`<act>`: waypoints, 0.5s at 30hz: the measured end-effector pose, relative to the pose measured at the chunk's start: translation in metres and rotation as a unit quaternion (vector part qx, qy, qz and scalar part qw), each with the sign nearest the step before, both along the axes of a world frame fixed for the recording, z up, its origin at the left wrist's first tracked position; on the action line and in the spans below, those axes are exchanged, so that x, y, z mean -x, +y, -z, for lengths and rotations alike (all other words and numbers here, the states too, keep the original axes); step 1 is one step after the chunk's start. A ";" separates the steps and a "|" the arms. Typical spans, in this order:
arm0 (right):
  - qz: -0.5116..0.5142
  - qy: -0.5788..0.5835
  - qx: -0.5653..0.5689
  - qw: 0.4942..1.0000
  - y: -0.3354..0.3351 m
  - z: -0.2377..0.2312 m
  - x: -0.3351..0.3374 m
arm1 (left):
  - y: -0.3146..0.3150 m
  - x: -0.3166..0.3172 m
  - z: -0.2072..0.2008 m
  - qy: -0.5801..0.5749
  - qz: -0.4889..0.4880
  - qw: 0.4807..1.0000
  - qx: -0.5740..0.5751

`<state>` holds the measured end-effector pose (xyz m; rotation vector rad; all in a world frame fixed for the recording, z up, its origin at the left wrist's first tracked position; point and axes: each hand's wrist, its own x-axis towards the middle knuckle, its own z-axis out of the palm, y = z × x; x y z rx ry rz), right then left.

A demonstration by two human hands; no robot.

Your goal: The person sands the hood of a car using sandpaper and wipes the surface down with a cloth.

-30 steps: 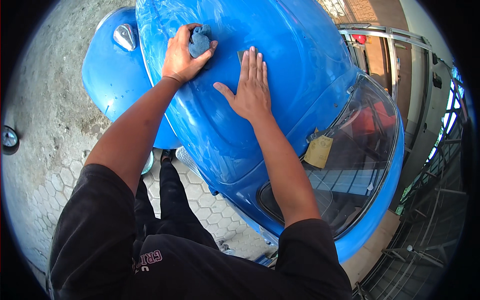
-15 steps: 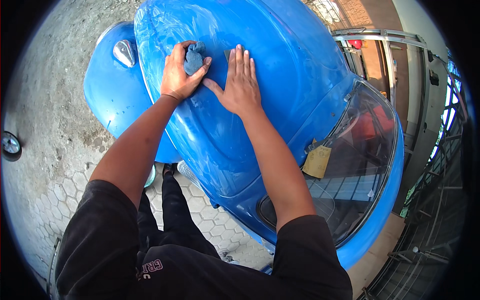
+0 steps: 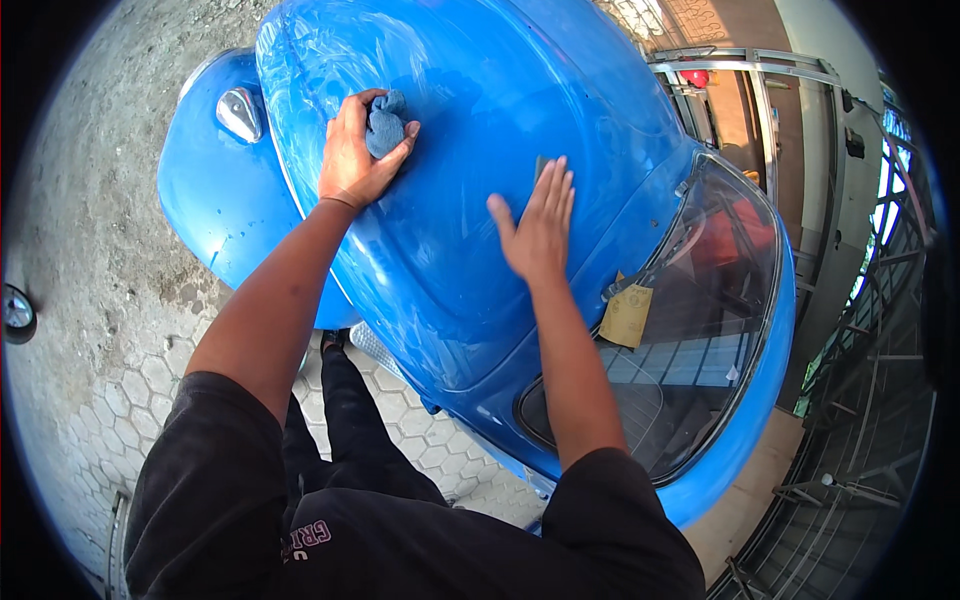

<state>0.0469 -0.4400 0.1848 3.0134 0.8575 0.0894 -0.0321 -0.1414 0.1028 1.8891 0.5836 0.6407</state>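
The fingers of my left hand (image 3: 352, 155) are closed round a bunched blue-grey cloth (image 3: 386, 128), which rests on the front lid of a blue car (image 3: 455, 215). Farther right, my right hand (image 3: 540, 225) lies flat on the same panel with its thumb spread. A small grey piece of sandpaper (image 3: 541, 167) peeks out beyond its fingertips; the rest is hidden under the fingers. Wet-looking, whitish smears streak the paint toward the car's nose.
A yellowish paper sheet (image 3: 627, 314) lies at the base of the windscreen (image 3: 705, 350). A chrome-topped fender (image 3: 215, 190) stands at left. Hexagonal paving (image 3: 150, 370) is underfoot, and a round wheel-like object (image 3: 17, 312) sits far left. Metal frames (image 3: 765, 65) stand at right.
My right hand has slid right and nearer to the windscreen, taking the grey sandpaper with it. My left hand stays in nearly the same place with the cloth.
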 end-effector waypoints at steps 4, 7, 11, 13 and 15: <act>0.031 0.004 -0.035 0.999 0.016 0.015 0.006 | 0.005 0.004 0.004 0.002 -0.010 1.000 0.004; -0.018 0.049 0.009 0.999 0.023 0.017 0.126 | 0.013 0.013 0.009 0.008 -0.006 1.000 -0.008; -0.113 0.111 0.042 0.986 0.009 0.014 0.157 | 0.013 0.014 0.010 0.009 -0.004 1.000 -0.015; -0.080 0.054 0.011 0.995 0.013 0.011 0.102 | 0.011 0.009 0.004 0.006 -0.006 1.000 -0.024; 0.017 -0.008 -0.021 1.000 0.016 0.012 0.011 | 0.003 0.002 -0.001 -0.006 -0.005 1.000 -0.018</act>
